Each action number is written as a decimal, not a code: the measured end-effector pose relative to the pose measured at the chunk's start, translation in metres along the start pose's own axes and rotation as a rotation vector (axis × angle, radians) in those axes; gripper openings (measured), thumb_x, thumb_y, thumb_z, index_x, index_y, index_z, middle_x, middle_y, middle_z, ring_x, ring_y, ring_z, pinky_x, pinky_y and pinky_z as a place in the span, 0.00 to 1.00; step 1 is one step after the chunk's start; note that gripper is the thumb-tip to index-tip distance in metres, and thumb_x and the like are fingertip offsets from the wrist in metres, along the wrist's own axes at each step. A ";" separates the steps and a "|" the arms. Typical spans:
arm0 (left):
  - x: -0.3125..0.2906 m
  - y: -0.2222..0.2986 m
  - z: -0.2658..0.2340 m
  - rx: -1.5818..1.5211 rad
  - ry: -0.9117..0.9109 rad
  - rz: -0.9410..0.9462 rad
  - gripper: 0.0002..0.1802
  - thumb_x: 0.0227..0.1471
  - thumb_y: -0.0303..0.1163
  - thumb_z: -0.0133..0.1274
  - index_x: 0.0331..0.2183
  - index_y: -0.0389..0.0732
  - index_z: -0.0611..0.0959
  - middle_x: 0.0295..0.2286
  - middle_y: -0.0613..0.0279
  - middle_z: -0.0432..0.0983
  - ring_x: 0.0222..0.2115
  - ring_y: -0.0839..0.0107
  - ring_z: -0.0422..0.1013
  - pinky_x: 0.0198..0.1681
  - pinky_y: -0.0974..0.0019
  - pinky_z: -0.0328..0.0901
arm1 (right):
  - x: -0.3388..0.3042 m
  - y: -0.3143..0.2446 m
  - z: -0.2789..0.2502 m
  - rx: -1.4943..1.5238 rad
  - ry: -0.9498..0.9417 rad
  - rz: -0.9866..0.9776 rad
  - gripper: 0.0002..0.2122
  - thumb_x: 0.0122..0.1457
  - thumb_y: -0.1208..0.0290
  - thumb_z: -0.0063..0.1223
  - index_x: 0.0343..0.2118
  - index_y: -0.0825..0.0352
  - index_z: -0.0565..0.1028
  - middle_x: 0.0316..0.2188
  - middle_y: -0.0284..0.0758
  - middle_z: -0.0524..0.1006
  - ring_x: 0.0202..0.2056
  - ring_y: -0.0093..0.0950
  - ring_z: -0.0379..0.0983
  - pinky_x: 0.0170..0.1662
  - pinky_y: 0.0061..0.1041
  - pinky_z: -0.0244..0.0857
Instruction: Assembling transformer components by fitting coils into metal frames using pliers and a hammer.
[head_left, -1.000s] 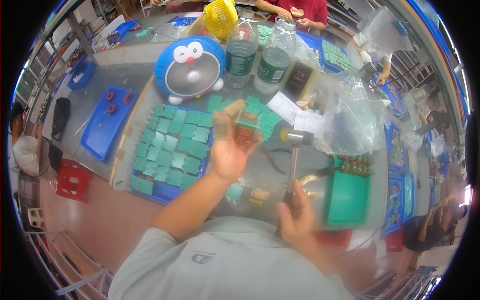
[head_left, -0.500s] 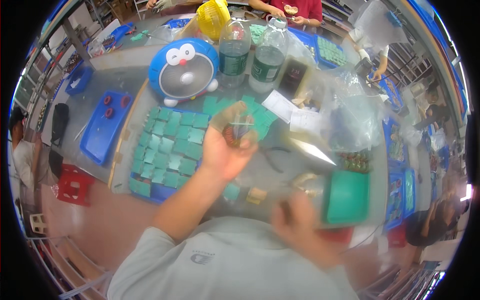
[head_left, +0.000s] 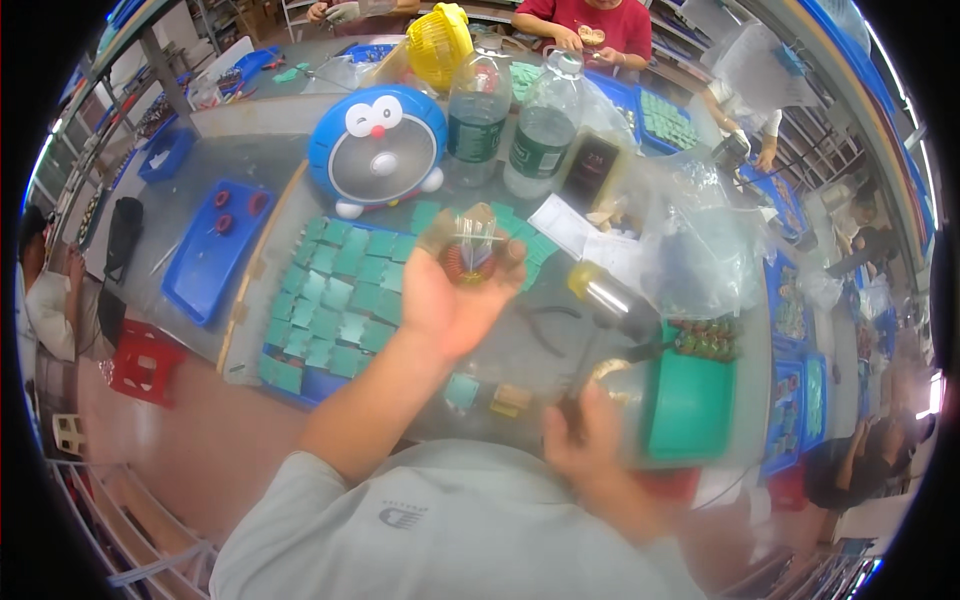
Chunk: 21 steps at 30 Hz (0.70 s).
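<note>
Raised over the middle of the bench, my left hand (head_left: 440,310) grips a wire-wound ring coil (head_left: 468,264) between thumb and fingers. The coil has reddish-copper windings, and a thin pale strip crosses above it. My right hand (head_left: 590,440), smeared by motion, is low at the right near the bench edge. Its fingers are curled round something dark and slim that I cannot make out. Beyond it lies a roundish pale-gold thing (head_left: 610,378). Left of my left hand, a blue tray (head_left: 312,385) carries several green cards (head_left: 325,320).
A green tray (head_left: 692,405) sits at right, with several coils (head_left: 705,340) behind it. A yellow-ended, bottle-like thing (head_left: 615,300) leans near black-handled pliers (head_left: 548,330). A blue cartoon fan (head_left: 378,150) and bottles (head_left: 543,135) stand behind. Another blue tray (head_left: 190,285) holds red rings.
The coil in my left hand has turned and shows more of its face. My right hand remains low and blurred. The yellow-ended thing appears sharper, and the whole view has shifted slightly.
</note>
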<state>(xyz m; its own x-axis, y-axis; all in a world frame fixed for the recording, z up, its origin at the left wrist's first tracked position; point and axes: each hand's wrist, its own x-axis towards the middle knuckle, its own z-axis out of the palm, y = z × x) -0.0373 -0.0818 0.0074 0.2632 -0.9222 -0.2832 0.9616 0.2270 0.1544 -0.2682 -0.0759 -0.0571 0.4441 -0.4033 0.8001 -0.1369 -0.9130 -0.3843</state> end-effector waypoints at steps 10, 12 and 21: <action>-0.017 0.000 -0.002 -0.062 -0.059 -0.025 0.21 0.64 0.47 0.53 0.48 0.40 0.81 0.37 0.53 0.81 0.45 0.54 0.75 0.53 0.48 0.68 | 0.016 -0.005 -0.009 -0.051 -0.068 -0.164 0.37 0.49 0.79 0.66 0.66 0.69 0.67 0.23 0.31 0.74 0.20 0.32 0.67 0.25 0.33 0.58; -0.016 -0.004 -0.006 -0.016 -0.091 0.008 0.21 0.64 0.48 0.53 0.47 0.41 0.81 0.37 0.54 0.81 0.45 0.54 0.75 0.52 0.49 0.68 | 0.008 -0.003 0.003 -0.087 -0.165 -0.164 0.40 0.48 0.79 0.67 0.67 0.69 0.63 0.23 0.33 0.73 0.20 0.34 0.67 0.24 0.35 0.58; -0.016 -0.006 -0.016 0.077 -0.150 -0.046 0.23 0.64 0.51 0.52 0.48 0.43 0.81 0.38 0.55 0.82 0.45 0.55 0.77 0.52 0.48 0.68 | 0.005 0.002 0.003 -0.024 -0.317 -0.042 0.34 0.53 0.79 0.65 0.66 0.71 0.68 0.24 0.35 0.76 0.22 0.30 0.71 0.26 0.28 0.64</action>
<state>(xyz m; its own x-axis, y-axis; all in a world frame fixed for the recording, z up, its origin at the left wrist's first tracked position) -0.0462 -0.0635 -0.0041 0.1989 -0.9688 -0.1481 0.9620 0.1642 0.2184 -0.2631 -0.0796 -0.0552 0.7029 -0.3293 0.6304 -0.1314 -0.9312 -0.3399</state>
